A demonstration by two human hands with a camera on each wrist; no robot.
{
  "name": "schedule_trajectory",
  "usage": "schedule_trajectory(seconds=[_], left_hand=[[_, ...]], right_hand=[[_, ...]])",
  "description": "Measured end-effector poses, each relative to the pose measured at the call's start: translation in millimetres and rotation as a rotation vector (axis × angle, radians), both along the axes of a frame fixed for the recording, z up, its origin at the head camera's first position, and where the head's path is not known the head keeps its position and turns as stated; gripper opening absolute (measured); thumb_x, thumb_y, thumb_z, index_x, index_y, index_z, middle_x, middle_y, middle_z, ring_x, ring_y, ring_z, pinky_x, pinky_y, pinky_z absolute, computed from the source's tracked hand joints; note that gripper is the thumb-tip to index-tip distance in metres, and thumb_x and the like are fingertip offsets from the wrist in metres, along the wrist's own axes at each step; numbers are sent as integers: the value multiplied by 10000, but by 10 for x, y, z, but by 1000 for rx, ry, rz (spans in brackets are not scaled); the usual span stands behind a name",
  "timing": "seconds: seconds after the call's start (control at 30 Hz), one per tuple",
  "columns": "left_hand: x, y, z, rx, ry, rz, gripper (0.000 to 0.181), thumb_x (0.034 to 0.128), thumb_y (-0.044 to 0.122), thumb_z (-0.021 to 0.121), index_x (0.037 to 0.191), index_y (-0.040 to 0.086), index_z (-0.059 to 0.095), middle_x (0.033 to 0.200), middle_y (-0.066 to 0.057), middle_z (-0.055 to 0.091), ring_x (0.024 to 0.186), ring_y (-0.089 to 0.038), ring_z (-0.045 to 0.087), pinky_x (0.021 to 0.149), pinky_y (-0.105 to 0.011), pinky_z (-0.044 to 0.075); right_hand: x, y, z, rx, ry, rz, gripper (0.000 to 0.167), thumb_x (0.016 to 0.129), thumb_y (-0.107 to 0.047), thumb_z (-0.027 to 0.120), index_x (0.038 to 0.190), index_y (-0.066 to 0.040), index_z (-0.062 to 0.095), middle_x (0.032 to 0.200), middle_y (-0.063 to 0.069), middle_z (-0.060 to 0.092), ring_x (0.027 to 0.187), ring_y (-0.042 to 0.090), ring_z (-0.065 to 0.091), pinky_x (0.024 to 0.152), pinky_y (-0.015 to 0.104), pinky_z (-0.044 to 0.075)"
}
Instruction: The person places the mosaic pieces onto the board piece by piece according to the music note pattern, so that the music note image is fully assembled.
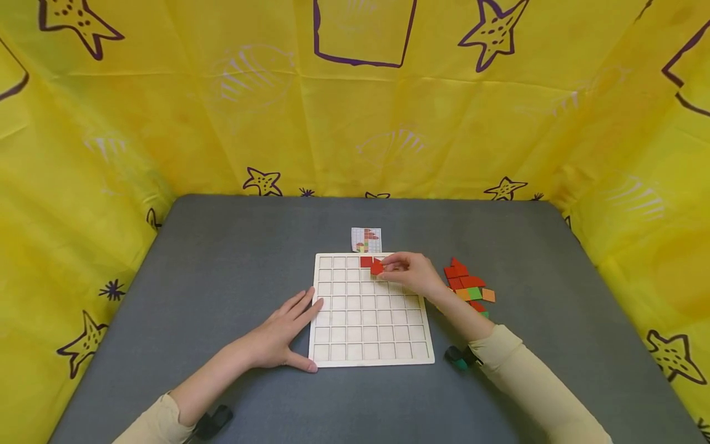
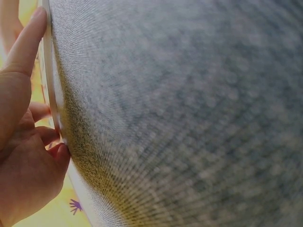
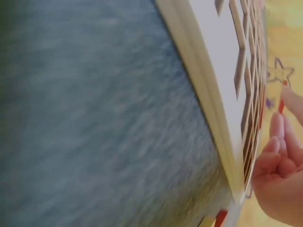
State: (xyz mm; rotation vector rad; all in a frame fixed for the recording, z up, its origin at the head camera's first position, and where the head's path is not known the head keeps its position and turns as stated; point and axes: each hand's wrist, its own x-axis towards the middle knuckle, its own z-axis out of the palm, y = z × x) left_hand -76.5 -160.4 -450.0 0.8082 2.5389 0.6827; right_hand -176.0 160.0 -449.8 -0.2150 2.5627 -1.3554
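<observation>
A pale wooden grid board (image 1: 362,318) lies flat on the grey table. My left hand (image 1: 283,336) rests along its left edge, fingers and thumb spread; in the left wrist view the fingertips (image 2: 61,153) touch the board's side. Over the top rows, my right hand (image 1: 413,271) pinches a small red tile (image 1: 376,268) between thumb and fingers. Seen from the right wrist, that red tile (image 3: 282,100) is edge-on and held off the board. A red square tile (image 1: 366,262) sits in a top-row cell, just left of the held one.
A printed pattern card (image 1: 367,239) lies beyond the board's far edge. To the right is a loose pile of red, orange and green tiles (image 1: 465,282), partly behind my right forearm. Yellow patterned cloth (image 1: 355,123) surrounds the table (image 1: 238,246).
</observation>
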Motion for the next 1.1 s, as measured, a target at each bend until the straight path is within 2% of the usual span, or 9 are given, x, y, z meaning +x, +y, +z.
schedule_trajectory(seconds=[0.13,0.27,0.4,0.57,0.67,0.77,0.93,1.03,1.1], left_hand=[[-3,6,8,0,-5,6,1159,694,577,808,1564,109,202,1631,-120,38,1475,-349,37,1083,-615,206],[-4,10,17,9,0,-1,1160,695,570,811,1562,97,203,1628,-133,43,1473,-358,36,1080,-620,204],[-2,10,16,8,-3,-3,1161,698,573,807,1564,99,195,1629,-131,34,1474,-356,32,1082,-619,201],[-5,3,6,12,5,-6,1157,701,577,802,1564,102,197,1630,-127,35,1473,-356,35,1081,-617,205],[-4,0,-3,14,9,-11,1157,702,583,799,1564,99,198,1629,-131,37,1473,-359,36,1080,-617,208],[-6,-2,-11,14,7,-13,1157,705,592,792,1566,104,192,1631,-125,31,1473,-356,31,1081,-617,206],[-4,-8,-16,14,7,-12,1157,704,587,795,1565,102,193,1630,-128,31,1472,-360,33,1081,-618,206],[-2,-11,-11,11,10,-12,1158,702,582,798,1564,98,195,1629,-132,35,1472,-363,36,1082,-617,206],[0,-13,-6,12,13,-12,1155,704,585,796,1563,95,200,1628,-135,42,1471,-366,41,1079,-620,208]], right_hand=[[-30,-114,-30,83,75,53,266,782,-254,836,988,-126,728,790,-12,633,713,186,519,629,290,372],[-35,-169,-51,119,105,78,262,772,-239,844,973,-123,723,782,-27,626,717,177,519,633,281,382],[-23,-193,-54,115,129,100,262,776,-223,839,982,-113,720,794,-36,633,721,171,521,632,269,387],[-18,-205,-59,113,160,98,176,816,-187,802,972,-124,749,788,-54,648,701,162,526,624,267,387],[-15,-195,-41,100,140,81,175,841,-212,780,999,-141,755,801,-54,645,714,168,520,629,278,379],[-16,-131,4,24,76,17,220,850,-256,774,1042,-151,748,839,-21,640,764,192,518,631,288,380],[-32,135,55,-174,-28,-110,301,877,-274,743,1134,-121,715,969,58,631,895,240,527,703,287,442],[-18,350,66,-234,-72,-156,345,896,-290,720,1187,-106,687,1037,80,629,948,273,531,764,304,458],[22,487,113,-268,-99,-178,378,909,-272,708,1227,-73,663,1031,49,641,959,305,526,772,312,458]])
